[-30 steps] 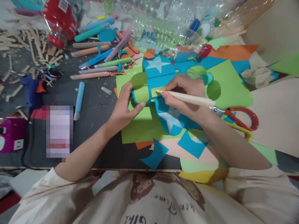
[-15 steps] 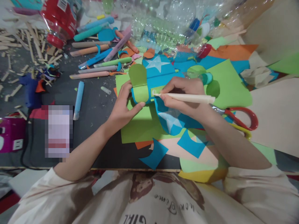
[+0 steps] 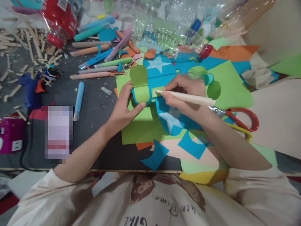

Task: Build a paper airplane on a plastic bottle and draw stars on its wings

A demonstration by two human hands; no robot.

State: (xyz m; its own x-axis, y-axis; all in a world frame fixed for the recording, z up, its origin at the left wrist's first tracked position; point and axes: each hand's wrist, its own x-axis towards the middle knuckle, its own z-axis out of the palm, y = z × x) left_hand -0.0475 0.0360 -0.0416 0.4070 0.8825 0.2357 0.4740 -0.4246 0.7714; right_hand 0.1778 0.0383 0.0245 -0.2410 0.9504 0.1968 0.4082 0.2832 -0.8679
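A blue and green paper craft lies in front of me, with wing-like blue flaps that bear white stars. My left hand grips its rounded green-banded end, thumb below and fingers behind it. In my right hand is a cream-coloured marker, pinched between thumb and fingers. Its tip meets a small light green patch on the craft's side, where a whitish spot shows. Under the craft is a green paper sheet.
Red-and-yellow-handled scissors lie by my right forearm. Several markers, a glue gun and a phone are on the left. Blue paper scraps lie near the front edge. Clear plastic bottles crowd the back.
The marker's tip has shifted slightly up, and its back end dips a little lower. The white ring on the green patch looks more filled. My left hand stays in place.
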